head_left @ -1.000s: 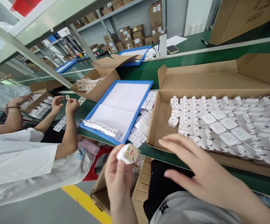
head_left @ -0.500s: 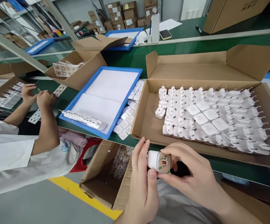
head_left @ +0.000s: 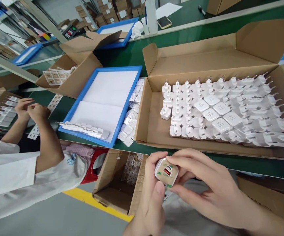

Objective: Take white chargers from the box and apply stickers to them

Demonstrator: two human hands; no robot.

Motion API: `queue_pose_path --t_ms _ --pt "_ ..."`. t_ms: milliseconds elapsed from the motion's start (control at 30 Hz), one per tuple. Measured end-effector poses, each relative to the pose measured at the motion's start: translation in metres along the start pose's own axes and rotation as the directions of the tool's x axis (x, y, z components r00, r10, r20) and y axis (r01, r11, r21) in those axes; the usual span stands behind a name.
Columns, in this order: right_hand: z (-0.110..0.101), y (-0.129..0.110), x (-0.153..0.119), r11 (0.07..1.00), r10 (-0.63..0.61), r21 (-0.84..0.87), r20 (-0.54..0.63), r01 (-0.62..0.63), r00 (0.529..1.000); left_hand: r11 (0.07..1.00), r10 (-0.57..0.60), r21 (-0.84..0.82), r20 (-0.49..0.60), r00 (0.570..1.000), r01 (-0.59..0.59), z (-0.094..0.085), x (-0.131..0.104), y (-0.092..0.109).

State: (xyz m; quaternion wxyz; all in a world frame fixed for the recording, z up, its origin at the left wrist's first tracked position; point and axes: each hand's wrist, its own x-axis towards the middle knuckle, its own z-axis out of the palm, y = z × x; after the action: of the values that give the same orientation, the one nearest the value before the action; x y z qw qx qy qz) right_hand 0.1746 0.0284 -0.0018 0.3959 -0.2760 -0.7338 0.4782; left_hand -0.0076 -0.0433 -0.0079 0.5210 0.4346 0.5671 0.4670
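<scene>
Both hands hold one white charger (head_left: 165,172) just in front of the person's body, below the near edge of the green table (head_left: 181,42): the left hand (head_left: 154,193) is closed around its side and the right hand (head_left: 200,183) pinches its port face with thumb and fingers. Behind it, an open cardboard box (head_left: 154,131) holds rows of the same chargers, and a blue tray (head_left: 102,98) lies just beside the box. A co-worker in white sleeves works at the far left.

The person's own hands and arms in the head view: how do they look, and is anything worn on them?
Both the left hand and the right hand are bare: no gloves, rings, watch or bracelet show. The forearms in view carry no sleeves either. The fingers are slim, with short, unpainted nails.
</scene>
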Motion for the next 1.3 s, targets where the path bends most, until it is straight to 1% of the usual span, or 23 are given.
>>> queue_pose_path --t_ms 100,200,267,367,533,600,667,833,967,1067,1200,1300 --pt "-0.008 -0.003 0.0 0.996 -0.049 -0.079 0.021 0.05 0.999 0.998 0.047 -0.049 0.139 0.989 -0.041 -0.002 0.003 0.002" --pt "-0.012 -0.007 0.0 0.973 -0.116 -0.194 0.037 0.121 0.993 0.997 0.06 0.026 0.201 0.978 -0.066 -0.002 0.005 0.003" --pt "-0.013 -0.008 0.0 0.959 -0.155 -0.234 0.044 0.161 0.987 0.993 0.085 0.066 0.22 0.972 -0.102 -0.002 0.006 0.004" --pt "-0.013 -0.007 0.0 0.948 -0.205 -0.238 0.045 0.209 0.978 0.987 0.116 0.086 0.218 0.969 -0.137 0.0 0.007 0.004" --pt "-0.012 -0.007 -0.002 0.918 -0.203 -0.329 0.091 0.222 0.975 0.985 0.093 0.12 0.223 0.97 -0.122 0.0 0.009 0.008" --pt "-0.013 -0.008 -0.002 0.923 -0.194 -0.321 0.088 0.212 0.977 0.986 0.085 0.122 0.225 0.971 -0.114 0.0 0.009 0.01" --pt "-0.013 -0.009 -0.001 0.941 -0.179 -0.278 0.067 0.19 0.982 0.985 0.091 0.124 0.217 0.972 -0.12 0.0 0.009 0.011" --pt "-0.015 -0.013 0.003 0.954 -0.147 -0.261 0.019 0.147 0.989 0.97 0.136 0.169 0.208 0.969 -0.173 0.0 0.007 0.009" --pt "-0.018 -0.016 0.007 0.968 -0.084 -0.235 0.015 0.085 0.996 0.966 0.164 0.162 0.226 0.96 -0.203 0.0 0.005 0.007" --pt "-0.02 -0.017 0.009 0.979 -0.027 -0.203 0.029 0.032 0.999 0.973 0.152 0.139 0.226 0.962 -0.186 0.001 0.005 0.007" --pt "-0.021 -0.017 0.01 0.988 0.008 -0.156 0.049 -0.001 0.999 0.965 0.128 0.187 0.273 0.953 -0.183 0.002 0.008 0.009" --pt "-0.021 -0.015 0.009 0.99 0.03 -0.143 0.056 -0.022 0.998 0.961 0.103 0.225 0.252 0.962 -0.162 0.005 0.01 0.013"
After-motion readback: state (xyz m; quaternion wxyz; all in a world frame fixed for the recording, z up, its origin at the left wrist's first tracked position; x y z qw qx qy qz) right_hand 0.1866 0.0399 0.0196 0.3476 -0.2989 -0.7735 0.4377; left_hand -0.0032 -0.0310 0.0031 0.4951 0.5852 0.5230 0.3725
